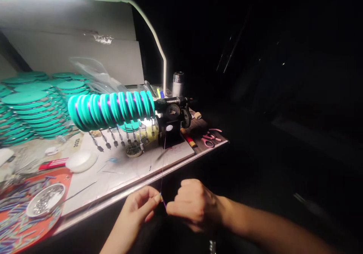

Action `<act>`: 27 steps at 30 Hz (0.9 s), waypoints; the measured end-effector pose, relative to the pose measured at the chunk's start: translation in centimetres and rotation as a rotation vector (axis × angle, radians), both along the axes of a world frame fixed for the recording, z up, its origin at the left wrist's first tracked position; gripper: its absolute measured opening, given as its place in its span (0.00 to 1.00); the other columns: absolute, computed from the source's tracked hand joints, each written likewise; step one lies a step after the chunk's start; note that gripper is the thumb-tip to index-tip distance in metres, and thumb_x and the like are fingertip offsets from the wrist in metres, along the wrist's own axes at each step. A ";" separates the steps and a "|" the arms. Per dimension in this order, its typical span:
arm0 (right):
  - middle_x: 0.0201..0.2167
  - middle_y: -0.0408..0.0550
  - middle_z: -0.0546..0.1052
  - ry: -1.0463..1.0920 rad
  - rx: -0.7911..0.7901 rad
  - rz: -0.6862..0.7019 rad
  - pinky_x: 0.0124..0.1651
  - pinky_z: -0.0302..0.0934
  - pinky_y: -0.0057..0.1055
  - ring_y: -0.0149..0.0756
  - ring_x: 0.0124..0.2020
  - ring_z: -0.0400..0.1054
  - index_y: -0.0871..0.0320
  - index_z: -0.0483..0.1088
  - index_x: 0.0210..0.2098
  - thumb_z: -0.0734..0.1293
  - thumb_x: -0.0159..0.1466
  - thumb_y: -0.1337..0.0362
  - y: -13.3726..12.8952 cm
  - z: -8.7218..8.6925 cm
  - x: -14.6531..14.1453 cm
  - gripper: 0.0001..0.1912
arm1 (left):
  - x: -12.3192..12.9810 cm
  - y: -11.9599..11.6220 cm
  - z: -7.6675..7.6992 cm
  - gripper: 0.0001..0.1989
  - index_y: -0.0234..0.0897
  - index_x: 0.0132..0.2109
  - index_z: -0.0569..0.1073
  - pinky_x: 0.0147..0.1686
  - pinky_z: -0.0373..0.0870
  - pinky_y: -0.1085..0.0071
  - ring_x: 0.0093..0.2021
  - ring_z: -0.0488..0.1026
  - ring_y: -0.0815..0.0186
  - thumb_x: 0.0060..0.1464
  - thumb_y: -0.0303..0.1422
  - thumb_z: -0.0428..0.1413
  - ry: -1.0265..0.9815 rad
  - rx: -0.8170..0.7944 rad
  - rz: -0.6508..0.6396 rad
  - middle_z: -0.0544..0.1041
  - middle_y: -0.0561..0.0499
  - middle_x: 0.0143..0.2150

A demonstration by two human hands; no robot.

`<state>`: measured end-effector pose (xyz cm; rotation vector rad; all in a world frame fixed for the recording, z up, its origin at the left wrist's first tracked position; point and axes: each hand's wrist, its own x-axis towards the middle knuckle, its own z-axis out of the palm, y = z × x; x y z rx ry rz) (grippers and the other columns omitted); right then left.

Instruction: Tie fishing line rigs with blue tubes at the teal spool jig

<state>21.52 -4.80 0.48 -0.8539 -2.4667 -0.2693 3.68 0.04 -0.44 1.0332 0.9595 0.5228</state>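
Observation:
My left hand pinches a thin thread between thumb and forefinger, just off the front edge of the table. From there the thread rises towards the black device. A short purple strand stretches from the left fingertips to my right hand, which is closed on it with the fingers curled in. A tiny light-blue bit shows at the left fingertips, too small to make out. Several turquoise rings or spools sit in a row on the device's horizontal shaft, with small metal swivels hanging below them.
Stacks of turquoise discs fill the back left. An orange tray of small coloured pieces holds a white bowl of metal bits. Pink-handled scissors lie at the right corner. A flask stands behind, beside the bent lamp arm.

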 end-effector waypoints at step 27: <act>0.23 0.39 0.70 -0.207 -0.157 0.066 0.23 0.45 0.29 0.30 0.23 0.59 0.56 0.65 0.32 0.60 0.63 0.61 8.2 2.3 -4.5 0.07 | -2.3 -0.3 0.4 0.13 0.39 0.31 0.74 0.28 0.65 0.69 0.24 0.64 0.66 0.41 0.43 0.59 0.146 0.421 0.182 0.72 0.52 0.28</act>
